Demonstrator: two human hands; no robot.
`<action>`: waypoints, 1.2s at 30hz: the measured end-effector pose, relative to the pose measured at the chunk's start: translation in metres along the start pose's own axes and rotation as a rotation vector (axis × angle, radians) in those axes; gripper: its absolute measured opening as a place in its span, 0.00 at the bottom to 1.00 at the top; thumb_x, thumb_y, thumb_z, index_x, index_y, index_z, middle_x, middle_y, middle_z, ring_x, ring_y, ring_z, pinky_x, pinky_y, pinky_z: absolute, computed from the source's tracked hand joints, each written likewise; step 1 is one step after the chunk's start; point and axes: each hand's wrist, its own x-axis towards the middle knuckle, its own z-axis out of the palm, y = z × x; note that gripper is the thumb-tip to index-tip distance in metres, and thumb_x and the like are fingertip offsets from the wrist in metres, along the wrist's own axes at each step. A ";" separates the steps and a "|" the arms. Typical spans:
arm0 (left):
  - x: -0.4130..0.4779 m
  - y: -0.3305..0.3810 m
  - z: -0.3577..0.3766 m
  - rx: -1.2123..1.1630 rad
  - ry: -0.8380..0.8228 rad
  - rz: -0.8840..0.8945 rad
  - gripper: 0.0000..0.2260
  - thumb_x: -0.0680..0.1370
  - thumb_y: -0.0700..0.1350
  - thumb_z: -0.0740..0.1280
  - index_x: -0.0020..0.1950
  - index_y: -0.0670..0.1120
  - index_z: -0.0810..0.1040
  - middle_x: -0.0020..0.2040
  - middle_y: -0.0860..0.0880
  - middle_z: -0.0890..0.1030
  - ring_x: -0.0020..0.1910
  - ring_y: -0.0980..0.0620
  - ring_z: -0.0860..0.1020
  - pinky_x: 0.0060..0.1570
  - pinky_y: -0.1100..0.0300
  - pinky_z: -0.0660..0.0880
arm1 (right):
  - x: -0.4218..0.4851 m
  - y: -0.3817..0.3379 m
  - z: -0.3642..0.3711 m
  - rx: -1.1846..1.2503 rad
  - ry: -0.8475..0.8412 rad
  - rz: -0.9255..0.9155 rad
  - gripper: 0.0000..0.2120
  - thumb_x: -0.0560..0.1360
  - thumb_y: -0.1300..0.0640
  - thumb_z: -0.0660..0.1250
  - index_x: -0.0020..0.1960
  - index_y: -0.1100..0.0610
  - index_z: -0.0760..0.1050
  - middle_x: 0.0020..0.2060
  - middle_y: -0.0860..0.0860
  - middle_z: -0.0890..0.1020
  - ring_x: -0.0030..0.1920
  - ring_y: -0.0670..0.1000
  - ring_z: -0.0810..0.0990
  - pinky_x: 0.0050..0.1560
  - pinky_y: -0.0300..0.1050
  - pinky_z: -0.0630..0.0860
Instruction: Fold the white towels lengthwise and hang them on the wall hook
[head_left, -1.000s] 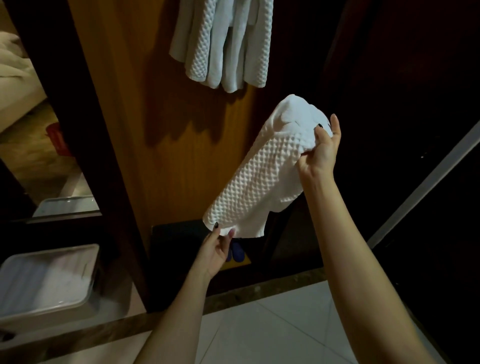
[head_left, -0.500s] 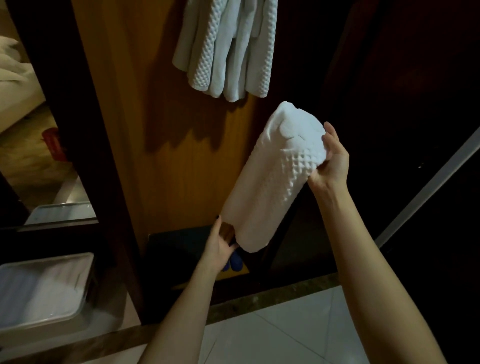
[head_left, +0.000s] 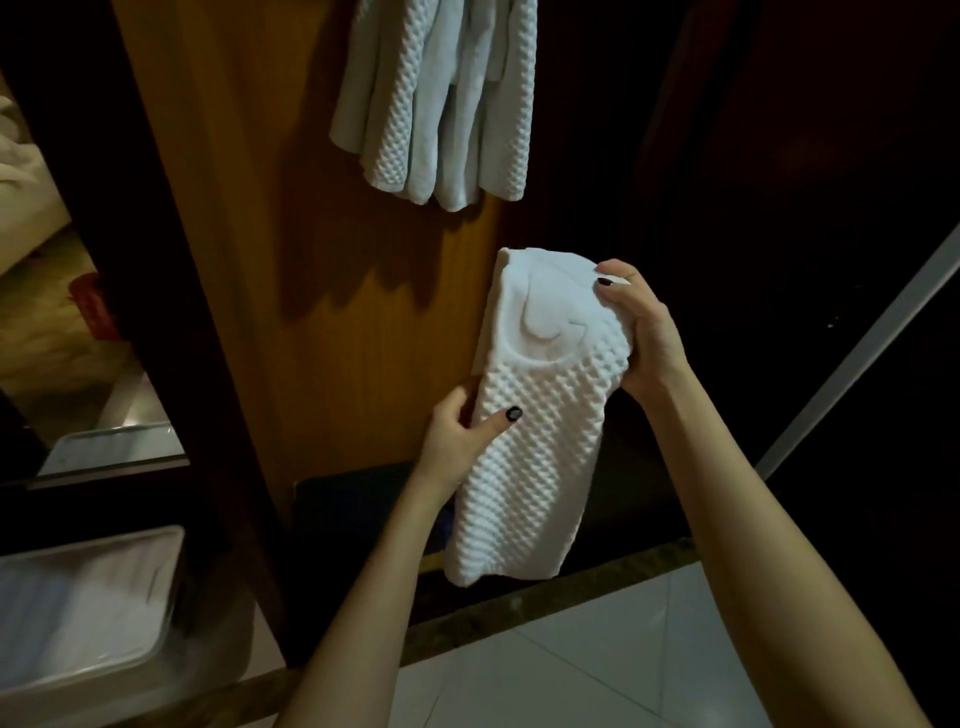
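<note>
Now the right hand (head_left: 641, 332) grips the towel (head_left: 524, 415) at its top while the left hand (head_left: 462, 426) pinches its side, steadying the fold below the hung towels (head_left: 441, 104).

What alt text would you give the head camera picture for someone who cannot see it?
A person holds a folded white towel before a wooden panel: the right hand grips its top, the left hand pinches its left edge. More white towels hang above.

Dim warm light, hard shadow below hanging towels (head_left: 436, 104) on wood panel (head_left: 249, 208), right side black
</note>
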 end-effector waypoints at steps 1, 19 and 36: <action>0.001 0.008 0.004 -0.004 -0.019 0.030 0.18 0.70 0.52 0.75 0.55 0.47 0.77 0.48 0.56 0.83 0.48 0.60 0.81 0.40 0.68 0.76 | -0.001 0.000 0.000 -0.057 -0.009 -0.003 0.07 0.76 0.63 0.64 0.48 0.52 0.76 0.42 0.52 0.81 0.41 0.51 0.81 0.43 0.47 0.77; 0.005 0.065 0.009 -0.188 -0.109 -0.022 0.07 0.82 0.46 0.61 0.58 0.47 0.73 0.51 0.52 0.83 0.50 0.53 0.82 0.45 0.57 0.79 | -0.029 0.010 -0.007 -0.091 -0.197 0.054 0.18 0.75 0.62 0.66 0.59 0.44 0.80 0.60 0.47 0.81 0.55 0.52 0.83 0.47 0.44 0.80; 0.005 0.048 -0.008 -0.183 -0.265 -0.194 0.19 0.77 0.54 0.65 0.64 0.46 0.77 0.62 0.44 0.79 0.62 0.45 0.77 0.57 0.56 0.76 | -0.047 0.012 -0.011 -0.021 -0.179 -0.008 0.17 0.73 0.60 0.70 0.55 0.41 0.82 0.54 0.40 0.83 0.52 0.49 0.84 0.45 0.43 0.81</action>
